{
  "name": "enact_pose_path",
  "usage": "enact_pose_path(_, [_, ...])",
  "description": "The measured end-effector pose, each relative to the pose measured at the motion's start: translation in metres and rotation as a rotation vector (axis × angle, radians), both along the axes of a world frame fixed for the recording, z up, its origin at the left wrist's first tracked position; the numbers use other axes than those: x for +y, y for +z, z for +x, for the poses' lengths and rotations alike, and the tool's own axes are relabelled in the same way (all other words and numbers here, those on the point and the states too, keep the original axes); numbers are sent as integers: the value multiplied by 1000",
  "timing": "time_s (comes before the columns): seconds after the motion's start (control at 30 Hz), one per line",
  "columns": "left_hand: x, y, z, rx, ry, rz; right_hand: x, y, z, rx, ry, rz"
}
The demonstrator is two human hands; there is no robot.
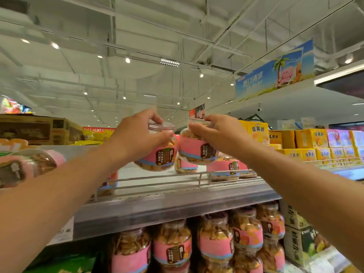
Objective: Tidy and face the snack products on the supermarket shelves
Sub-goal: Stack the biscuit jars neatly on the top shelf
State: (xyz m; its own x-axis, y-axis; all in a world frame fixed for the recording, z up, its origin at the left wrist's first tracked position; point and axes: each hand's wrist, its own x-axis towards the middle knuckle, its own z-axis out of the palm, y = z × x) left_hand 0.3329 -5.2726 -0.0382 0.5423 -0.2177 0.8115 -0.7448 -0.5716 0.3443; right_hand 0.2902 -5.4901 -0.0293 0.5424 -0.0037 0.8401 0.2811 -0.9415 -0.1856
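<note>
Supermarket aisle under a white ceiling with spot lamps; grey metal top shelf (177,205) fronted by a low wire rail (199,179), seen from below.

Left hand (137,138) closed around the clear lid and shoulder of a clear plastic snack jar with a pink label band (157,154), thumb below the lid, fingers over the top. Right hand (216,134) gripping a second identical pink-banded jar (197,150) in the same manner. Both jars raised above the shelf surface, close side by side, possibly touching, each tilted with lid toward the viewer's upper field and dark label panel facing outward.

Directly beneath and behind the held pair: open white shelf floor, then three more pink-banded jars (224,168) standing just behind the rail, to the right of the gap. Empty space lying mainly under the left hand; right-hand jar nearer the standing group. Long axis of each held jar leaning, not yet upright; judged to need righting, dark panel forward, before lowering behind the rail.

Further out: another pink-banded jar on its side (29,166) at far left, yellow snack cartons (311,138) at right, a lower shelf of matching jars (216,243) below.
</note>
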Motion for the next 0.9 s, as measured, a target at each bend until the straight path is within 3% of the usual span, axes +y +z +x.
enact_pose_path(0.17, [-9, -19, 14, -19, 131, 49, -3, -13, 34, 81, -13, -98])
enact_pose_path(0.33, [-22, -33, 26, 118, 183, 53, -8, -22, 58, 163, -93, -153])
enact_pose_path(0.57, [-20, -29, 29, 367, 74, 46, -19, -25, 69, 239, -176, -284])
enact_pose_path(0.73, [-15, -23, 21, 492, 3, 81, -25, -20, 60, 165, -3, -370])
enact_pose_path(0.9, [-23, -29, 20, 437, -2, 55, -33, -22, 57, 231, 83, -341])
